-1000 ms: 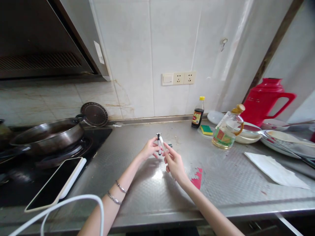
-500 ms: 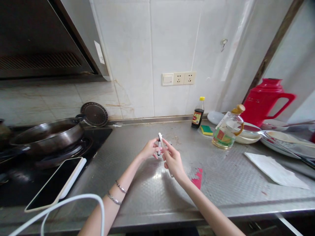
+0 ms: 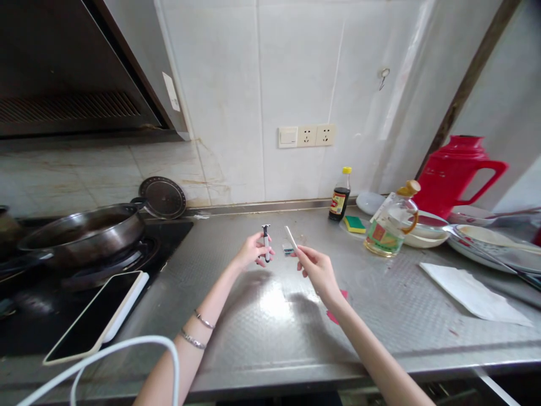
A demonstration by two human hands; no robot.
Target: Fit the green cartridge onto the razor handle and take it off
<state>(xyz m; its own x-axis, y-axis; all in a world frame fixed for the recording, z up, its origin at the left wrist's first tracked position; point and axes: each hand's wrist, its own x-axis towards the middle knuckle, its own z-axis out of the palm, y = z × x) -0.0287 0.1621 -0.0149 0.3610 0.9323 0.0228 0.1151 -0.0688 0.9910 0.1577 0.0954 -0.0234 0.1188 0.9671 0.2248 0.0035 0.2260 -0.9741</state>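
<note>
Pale tiles [image 3: 217, 67] cover the wall in front of me, with brown smears [image 3: 211, 172] low on the left half. A switch [image 3: 288, 137] sits beside two sockets [image 3: 316, 135]; farther right there's a hook [image 3: 384, 76] near a slanting bright streak [image 3: 406, 73]. Over the black stove [image 3: 175, 234] juts a dark hood [image 3: 63, 73]. The steel counter [image 3: 236, 338] is finely textured and throws back a white glare [image 3: 274, 301]. At right, a brown strip [image 3: 469, 79] slants down.

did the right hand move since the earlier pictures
Yes, the right hand has shifted rightward, judged against the wall sockets.
</note>
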